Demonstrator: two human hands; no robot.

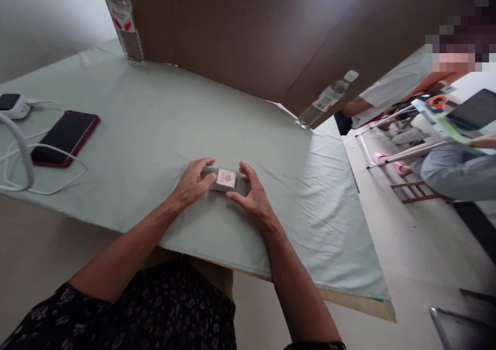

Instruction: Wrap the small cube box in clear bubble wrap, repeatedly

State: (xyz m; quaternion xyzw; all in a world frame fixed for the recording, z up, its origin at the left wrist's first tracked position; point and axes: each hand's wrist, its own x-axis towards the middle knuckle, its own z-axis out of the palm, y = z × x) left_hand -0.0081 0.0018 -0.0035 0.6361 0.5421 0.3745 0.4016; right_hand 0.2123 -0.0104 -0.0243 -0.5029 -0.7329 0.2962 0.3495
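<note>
1. Flanking a small, off-white, block-shaped packet (pixel 227 177) with reddish print on its top, my hands stood at its two sides; it lay on the worktop (pixel 155 112), which was covered in pale green cloth.
2. My left fingers (pixel 201 164) were curved and parted, with the left thumb (pixel 209 180) right at the packet's side; whether it touched, I could not tell.
3. My right fingers (pixel 248 171) were loosely bent and spread just beside the opposite side, gripping nothing.
4. I judged the step in hand to be placing my fingers around the packet, with no grasp made.
5. To my mind, the next move called for bringing both sides inward evenly and low, so that the light-looking packet would not skid or tip.
6. The black, red-cased phone (pixel 65 138) lay well apart on my left, needing no care.
</note>
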